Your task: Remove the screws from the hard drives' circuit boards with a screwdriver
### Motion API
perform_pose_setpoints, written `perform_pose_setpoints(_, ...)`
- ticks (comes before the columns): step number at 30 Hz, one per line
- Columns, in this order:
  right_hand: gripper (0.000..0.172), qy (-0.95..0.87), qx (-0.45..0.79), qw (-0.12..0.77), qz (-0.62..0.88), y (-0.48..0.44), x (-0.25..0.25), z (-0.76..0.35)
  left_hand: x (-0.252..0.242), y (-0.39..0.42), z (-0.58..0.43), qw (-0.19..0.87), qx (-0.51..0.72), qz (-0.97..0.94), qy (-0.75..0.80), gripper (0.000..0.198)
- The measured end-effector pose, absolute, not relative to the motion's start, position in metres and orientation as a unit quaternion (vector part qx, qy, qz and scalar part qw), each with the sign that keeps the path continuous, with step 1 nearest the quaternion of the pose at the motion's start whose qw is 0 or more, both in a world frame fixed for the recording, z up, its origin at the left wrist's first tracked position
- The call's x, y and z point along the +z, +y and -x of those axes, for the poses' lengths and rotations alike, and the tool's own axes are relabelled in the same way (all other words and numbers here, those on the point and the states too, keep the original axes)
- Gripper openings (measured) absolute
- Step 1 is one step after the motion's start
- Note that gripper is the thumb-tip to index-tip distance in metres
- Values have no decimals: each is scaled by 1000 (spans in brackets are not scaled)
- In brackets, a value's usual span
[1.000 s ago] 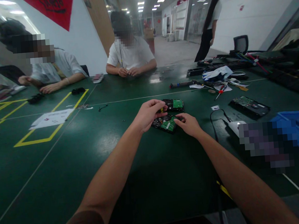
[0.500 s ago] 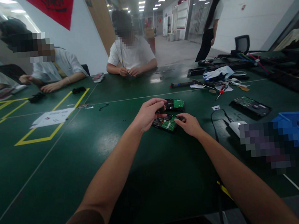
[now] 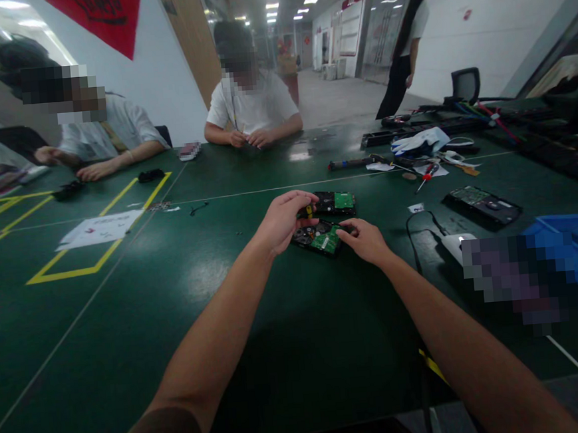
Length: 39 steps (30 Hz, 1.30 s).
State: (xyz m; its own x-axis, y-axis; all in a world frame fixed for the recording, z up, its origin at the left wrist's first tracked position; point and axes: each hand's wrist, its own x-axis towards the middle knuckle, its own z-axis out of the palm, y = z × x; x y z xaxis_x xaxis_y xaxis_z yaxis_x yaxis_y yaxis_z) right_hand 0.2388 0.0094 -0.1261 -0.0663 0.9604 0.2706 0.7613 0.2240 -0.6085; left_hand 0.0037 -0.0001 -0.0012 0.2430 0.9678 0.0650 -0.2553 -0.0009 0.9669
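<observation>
Three drives (image 3: 327, 241) | left fingers (image 3: 303, 196) hold one tool (image 3: 310, 211) | right fingers (image 3: 350, 231) touch drive, grip unclear

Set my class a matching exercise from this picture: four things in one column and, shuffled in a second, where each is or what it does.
Things
1. Person's left hand
2. Person's right hand
3. Blue plastic bin
4. White sheet of paper

Places and states
A. Lies over part of a yellow tape outline
B. Has fingertips at the right end of a black rectangular hard drive with a green circuit board
C. Holds a small dark object with yellow on it
D. Sits at the picture's right edge

Pairs: 1-C, 2-B, 3-D, 4-A
</observation>
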Motion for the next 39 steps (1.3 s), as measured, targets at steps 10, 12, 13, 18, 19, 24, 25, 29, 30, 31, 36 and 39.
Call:
perform_pose_setpoints(10, 37, -716, 158, 317, 601, 10, -127, -240, -1, 0, -3, 611, 508, -495, 353, 7)
perform_pose_setpoints(12, 37, -713, 161, 321, 602, 10, -127, -240, -2, 0, -4, 613, 513, -492, 345, 7)
perform_pose_setpoints(13, 37, -712, 162, 321, 603, 9, -126, -239, -2, 0, -4, 613, 515, -491, 342, 8)
perform_pose_setpoints(18, 36, -712, 161, 316, 606, 9, -124, -238, -4, 1, -5, 619, 521, -485, 333, 11)
perform_pose_setpoints(19, 36, -712, 162, 316, 606, 9, -124, -238, -4, 1, -5, 620, 522, -484, 332, 11)
perform_pose_setpoints(24, 35, -713, 161, 324, 600, 10, -127, -239, -7, 3, -6, 614, 523, -486, 336, 8)
perform_pose_setpoints(25, 34, -714, 158, 327, 599, 10, -128, -239, -8, 3, -6, 613, 522, -488, 337, 8)
perform_pose_setpoints(29, 34, -715, 153, 323, 601, 10, -128, -239, -7, 3, -6, 607, 517, -495, 345, 8)
perform_pose_setpoints(30, 34, -715, 153, 321, 602, 10, -128, -239, -6, 2, -5, 606, 515, -496, 348, 8)
perform_pose_setpoints(31, 34, -714, 154, 320, 603, 9, -127, -239, -5, 2, -6, 606, 512, -499, 349, 8)
perform_pose_setpoints(36, 33, -710, 155, 322, 607, 9, -126, -238, -1, -2, -6, 614, 491, -507, 353, 5)
perform_pose_setpoints(39, 33, -713, 152, 323, 603, 9, -126, -238, -1, -2, -6, 623, 496, -490, 355, 4)
